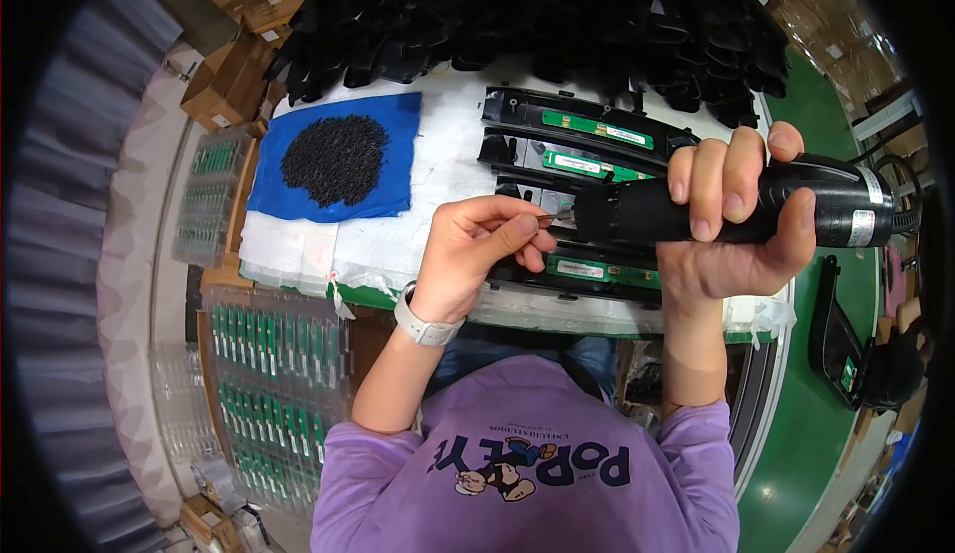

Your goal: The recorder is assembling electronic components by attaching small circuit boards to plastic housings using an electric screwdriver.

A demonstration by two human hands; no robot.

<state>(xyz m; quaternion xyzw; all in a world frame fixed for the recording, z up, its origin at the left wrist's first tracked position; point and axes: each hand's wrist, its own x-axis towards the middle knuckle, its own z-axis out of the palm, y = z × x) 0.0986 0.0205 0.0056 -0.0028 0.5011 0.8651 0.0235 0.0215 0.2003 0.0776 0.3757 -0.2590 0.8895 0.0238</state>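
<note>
My right hand [731,210] is wrapped around a black corded electric screwdriver [627,210], which lies nearly level with its nose to the left. At that nose, the thumb and forefinger of my left hand [492,240] are pinched together. A thin metal piece shows by the fingertips; whether it is the bit or a screw I cannot tell. Below both hands, several long black plastic panels lie in a row, among them the farthest panel [512,107]. Green circuit boards sit in them, such as the far board [597,127]. The screwdriver and my hands partly cover the nearer panels.
Small black screws [333,160] are heaped on a blue cloth [403,115] at the left of the white-covered table [448,125]. Black plastic parts [517,16] pile up along the back. Clear trays of green boards [274,384] stand at lower left. One black panel [828,329] rests at right.
</note>
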